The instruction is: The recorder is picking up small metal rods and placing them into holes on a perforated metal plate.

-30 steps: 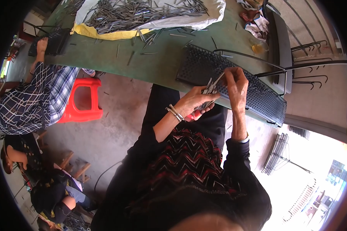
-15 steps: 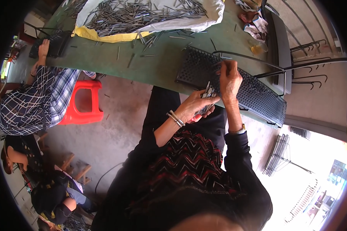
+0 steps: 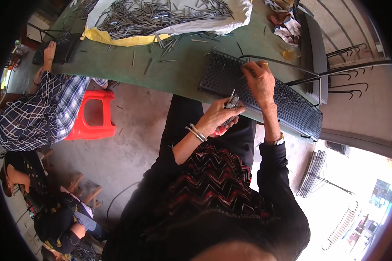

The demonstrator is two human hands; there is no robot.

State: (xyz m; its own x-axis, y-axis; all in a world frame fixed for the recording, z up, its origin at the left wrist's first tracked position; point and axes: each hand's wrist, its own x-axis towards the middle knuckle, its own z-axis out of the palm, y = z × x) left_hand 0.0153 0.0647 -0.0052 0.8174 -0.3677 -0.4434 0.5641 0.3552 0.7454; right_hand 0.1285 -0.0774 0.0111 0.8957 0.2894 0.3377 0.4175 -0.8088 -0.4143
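A bundle of short grey metal rods (image 3: 232, 103) is gripped in my left hand (image 3: 215, 117), close to the table's near edge. My right hand (image 3: 262, 85) is over the long black perforated rack (image 3: 298, 109), its fingertips pinched together at the holes. Whatever those fingertips hold is too small or hidden to make out. Some rods stand in holes of the rack, which lies slantwise across the table edge. Beyond it, a heap of similar rods (image 3: 161, 19) fills an opened white sack with a yellow edge (image 3: 126, 42).
Loose rods lie scattered over the green table (image 3: 113, 65). A black metal bar frame (image 3: 348, 70) stretches right from the rack. Back right are a cup of yellowish liquid (image 3: 290, 53) and stained gloves (image 3: 288, 32). At left, another person sits by a red stool (image 3: 113, 130).
My right hand has shifted slightly up and left over the rack, fingers now curled lower onto it. My left hand, with the rods, has drawn slightly left.
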